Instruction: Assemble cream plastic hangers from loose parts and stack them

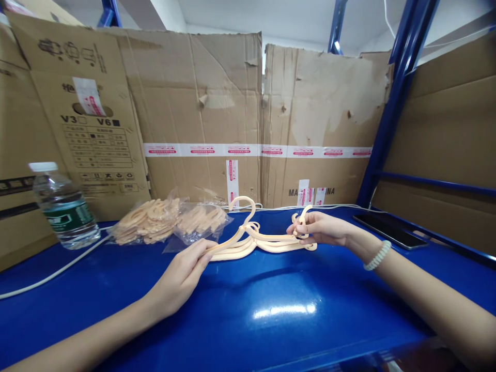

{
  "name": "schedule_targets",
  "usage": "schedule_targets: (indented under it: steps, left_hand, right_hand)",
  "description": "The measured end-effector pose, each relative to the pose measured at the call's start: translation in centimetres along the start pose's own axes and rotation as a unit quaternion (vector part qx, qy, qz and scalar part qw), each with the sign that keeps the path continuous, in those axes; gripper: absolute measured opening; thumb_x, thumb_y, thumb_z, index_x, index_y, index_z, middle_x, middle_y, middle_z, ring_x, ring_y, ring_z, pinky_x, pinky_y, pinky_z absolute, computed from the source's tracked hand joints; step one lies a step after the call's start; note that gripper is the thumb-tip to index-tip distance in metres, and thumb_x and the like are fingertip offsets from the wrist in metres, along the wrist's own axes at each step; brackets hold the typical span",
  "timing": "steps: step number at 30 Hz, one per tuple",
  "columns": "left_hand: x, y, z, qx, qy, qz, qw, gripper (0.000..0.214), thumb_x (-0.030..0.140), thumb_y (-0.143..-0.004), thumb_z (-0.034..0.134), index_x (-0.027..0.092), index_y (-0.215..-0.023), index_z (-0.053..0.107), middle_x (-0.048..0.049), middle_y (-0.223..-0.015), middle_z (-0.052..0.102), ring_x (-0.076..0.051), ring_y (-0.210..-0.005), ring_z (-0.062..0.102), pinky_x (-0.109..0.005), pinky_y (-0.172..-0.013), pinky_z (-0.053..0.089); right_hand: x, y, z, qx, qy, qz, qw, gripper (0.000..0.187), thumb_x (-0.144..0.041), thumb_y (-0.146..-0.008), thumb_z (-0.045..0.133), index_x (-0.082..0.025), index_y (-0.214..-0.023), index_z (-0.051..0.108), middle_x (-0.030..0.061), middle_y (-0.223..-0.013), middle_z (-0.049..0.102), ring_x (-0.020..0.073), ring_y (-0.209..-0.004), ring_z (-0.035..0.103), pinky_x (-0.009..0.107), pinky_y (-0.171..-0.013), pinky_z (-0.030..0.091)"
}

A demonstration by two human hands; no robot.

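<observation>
A small stack of cream plastic hangers (260, 240) lies on the blue table (248, 315), hooks pointing up and away. My left hand (182, 276) pinches the left end of the stack with fingers closed. My right hand (320, 228) grips the right end, fingers curled around the hanger arms and a small hook there. A coiled white band circles my right wrist.
A clear plastic bag of more cream hangers (163, 221) lies behind my left hand. A water bottle (62, 205) stands far left, a white cable (50, 274) runs past it. A dark phone (389, 230) lies at the right. Cardboard boxes (201, 113) wall the back and sides.
</observation>
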State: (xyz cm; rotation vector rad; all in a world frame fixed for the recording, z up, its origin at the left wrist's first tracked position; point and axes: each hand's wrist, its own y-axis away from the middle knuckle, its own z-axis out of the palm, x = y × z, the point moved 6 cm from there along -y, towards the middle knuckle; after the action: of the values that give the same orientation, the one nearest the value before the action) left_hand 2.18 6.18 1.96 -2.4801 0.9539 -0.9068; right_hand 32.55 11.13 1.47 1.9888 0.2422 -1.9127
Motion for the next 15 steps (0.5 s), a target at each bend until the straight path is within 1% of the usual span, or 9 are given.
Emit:
schedule_targets:
  steps: [7,9,12,15]
  left_hand:
    - [0.2,0.1,-0.1,0.009,-0.014,0.010,1.000,0.028,0.030,-0.098,0.034,0.020,-0.107,0.058,-0.0040,-0.099,0.065,-0.019,-0.088,0.061,-0.026,-0.077,0.048]
    - [0.2,0.1,-0.1,0.012,-0.018,0.014,1.000,0.027,0.030,-0.098,0.034,0.020,-0.107,0.058,-0.0040,-0.098,0.065,-0.019,-0.088,0.061,-0.026,-0.077,0.048]
    - [0.2,0.2,-0.1,0.015,-0.020,0.016,1.000,0.027,0.030,-0.098,0.034,0.020,-0.107,0.058,-0.0045,-0.099,0.065,-0.020,-0.089,0.061,-0.027,-0.078,0.048]
    - [0.2,0.3,0.0,0.014,-0.019,0.018,1.000,0.027,0.030,-0.098,0.034,0.020,-0.107,0.058,-0.0051,-0.100,0.065,-0.020,-0.091,0.060,-0.027,-0.079,0.047]
  right_hand:
    - [0.4,0.3,1.1,-0.069,-0.016,0.028,0.997,0.034,-0.035,-0.067,0.083,-0.012,-0.077,0.061,0.0058,-0.071,0.068,0.0121,-0.065,0.065,0.018,-0.053,0.049]
    - [0.4,0.3,1.2,-0.076,-0.014,0.027,0.997,0.034,-0.036,-0.068,0.083,-0.013,-0.076,0.059,0.0053,-0.068,0.068,0.0122,-0.063,0.066,0.018,-0.054,0.050]
    - [0.7,0.2,1.4,-0.081,-0.008,0.028,0.996,0.034,-0.034,-0.068,0.083,-0.013,-0.076,0.057,0.0043,-0.069,0.068,0.0124,-0.064,0.066,0.020,-0.059,0.053]
    - [1.0,-0.1,1.5,-0.074,0.002,0.029,0.997,0.035,-0.033,-0.066,0.084,-0.013,-0.074,0.057,0.0047,-0.067,0.068,0.0109,-0.062,0.066,0.019,-0.060,0.054]
